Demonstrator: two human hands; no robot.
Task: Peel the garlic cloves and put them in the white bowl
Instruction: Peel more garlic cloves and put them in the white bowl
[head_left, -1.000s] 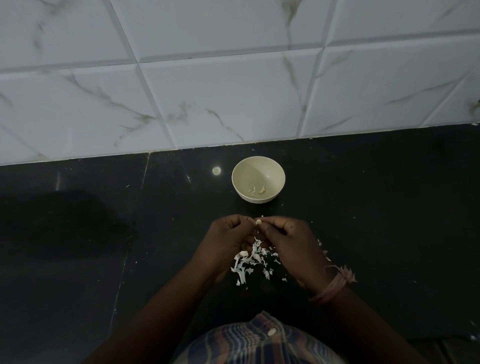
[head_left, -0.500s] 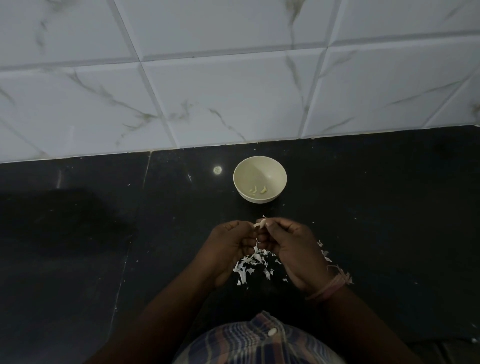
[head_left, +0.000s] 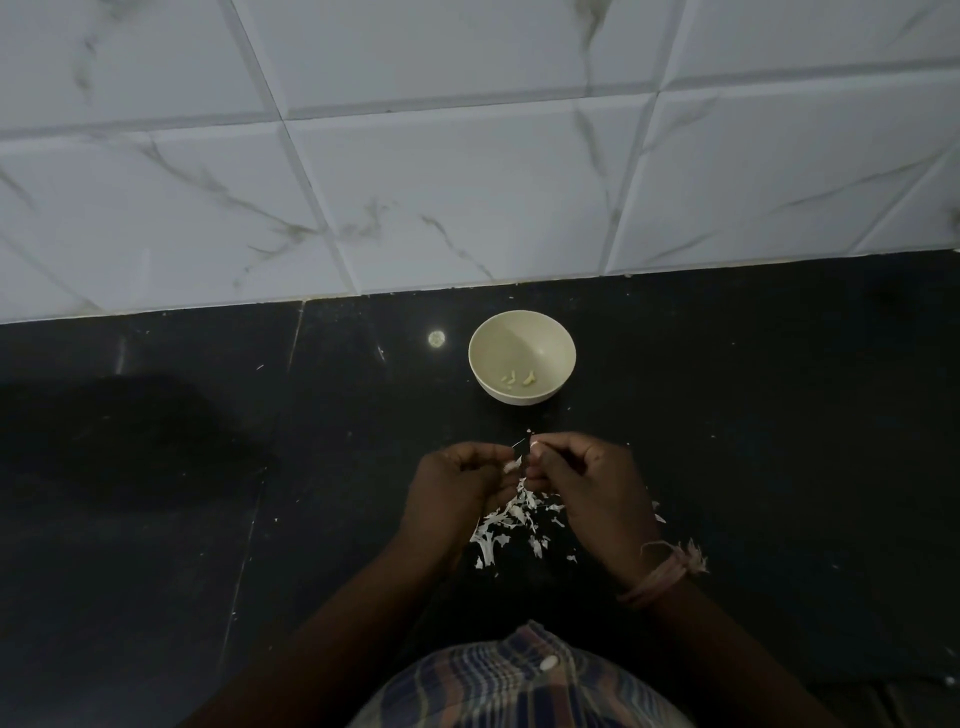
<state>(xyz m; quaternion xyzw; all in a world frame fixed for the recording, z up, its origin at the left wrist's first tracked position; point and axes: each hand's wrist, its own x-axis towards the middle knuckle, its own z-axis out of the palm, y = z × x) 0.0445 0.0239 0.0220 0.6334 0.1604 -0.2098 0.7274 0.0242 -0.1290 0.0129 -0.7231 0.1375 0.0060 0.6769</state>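
Step in hand, by my reading: stripping skin off 1 garlic clove (head_left: 519, 464); best done by pinching a loose edge with the nails and pulling away from the clove in small strips, over the peel pile (head_left: 511, 525) near the table's front edge. Left hand (head_left: 457, 488) and right hand (head_left: 587, 486) meet fingertip to fingertip, each grip narrow and pinched on the clove, mostly hidden. White bowl (head_left: 521, 364), holding about 3 peeled bits, sits just beyond, toward the back edge.
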